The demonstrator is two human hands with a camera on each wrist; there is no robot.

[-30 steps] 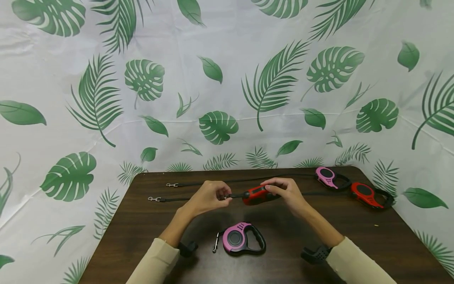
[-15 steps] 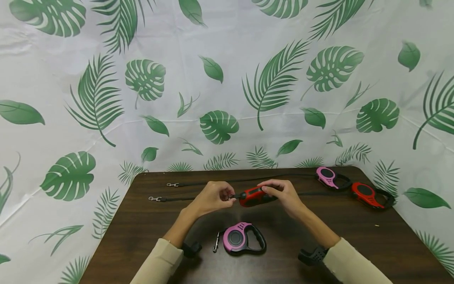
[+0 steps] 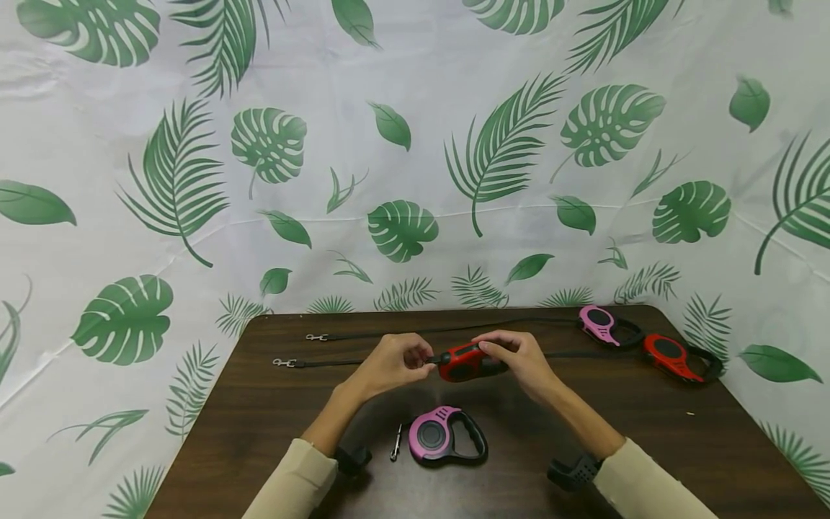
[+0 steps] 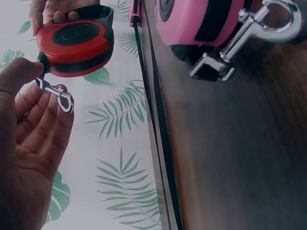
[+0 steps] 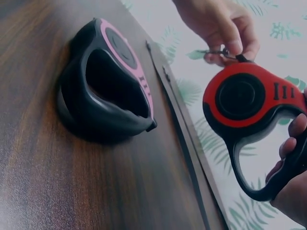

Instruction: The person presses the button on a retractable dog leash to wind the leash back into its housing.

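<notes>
Above the table, a red and black retractable dog leash (image 3: 459, 365) is held between both hands. My right hand (image 3: 521, 358) grips its black handle (image 5: 283, 177), fingers curled through the loop in the right wrist view. At the strap end, my left hand (image 3: 395, 364) pinches the short black strap between thumb and fingers, close to the casing. Its silver clip (image 4: 60, 95) lies across the left fingers. Below the hands, a pink and black retractable leash (image 3: 429, 435) lies on the table, its silver clip (image 3: 396, 443) on its left.
On the brown table (image 3: 246, 440), another pink leash (image 3: 598, 323) and another red leash (image 3: 668, 353) lie at the back right. Their black straps run left, ending in silver clips (image 3: 284, 362). A leaf-printed cloth (image 3: 415, 166) hangs behind the table.
My left hand has moved slightly right and the red leash slightly left, so less strap shows between them. The casing has turned a little. The leashes on the table stay put.
</notes>
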